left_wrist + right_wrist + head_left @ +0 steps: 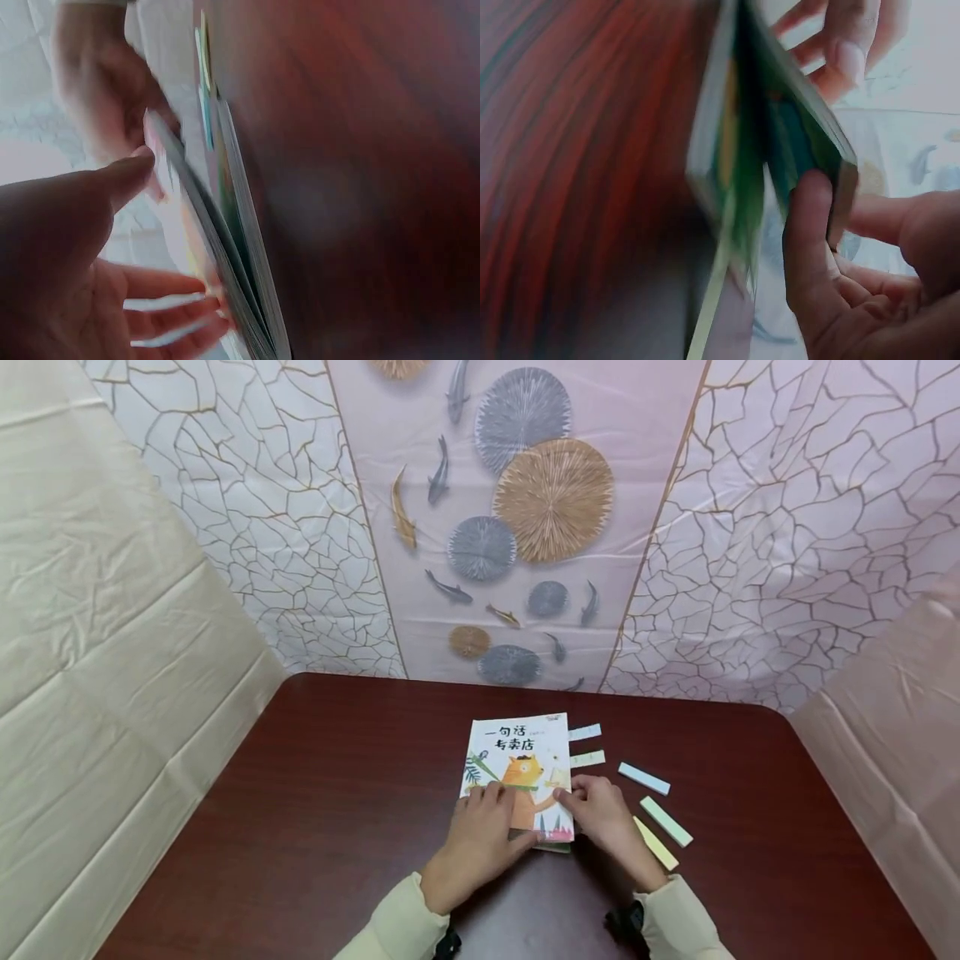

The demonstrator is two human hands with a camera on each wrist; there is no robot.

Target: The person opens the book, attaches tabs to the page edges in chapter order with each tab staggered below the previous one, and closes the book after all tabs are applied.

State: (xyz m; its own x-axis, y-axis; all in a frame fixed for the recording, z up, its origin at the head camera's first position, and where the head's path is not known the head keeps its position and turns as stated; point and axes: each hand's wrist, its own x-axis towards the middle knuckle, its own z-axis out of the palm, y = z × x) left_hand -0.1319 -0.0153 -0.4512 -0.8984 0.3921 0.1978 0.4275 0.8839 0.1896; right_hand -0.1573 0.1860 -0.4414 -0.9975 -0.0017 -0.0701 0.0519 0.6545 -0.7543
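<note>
A picture book [551, 747] with an orange cartoon animal on its white cover lies on the dark red table. My left hand [480, 839] rests on the lower left of the cover, its fingers extended. With thumb and fingers, my right hand [603, 814] pinches the upper part of the book at its lower right. Seen from the right wrist, the book's pages [802, 142] are parted, the gripped part raised over the rest. A pale blue sticky tab [585, 732] and a pale green sticky tab [588, 759] stick out past the book's right edge.
Right of the book lie a blue strip [644, 779], a green strip [666, 822] and a yellow strip [657, 845], the last partly behind my right wrist. Patterned cloth [555, 502] hangs behind the table [337, 793], with cream cloth at both sides.
</note>
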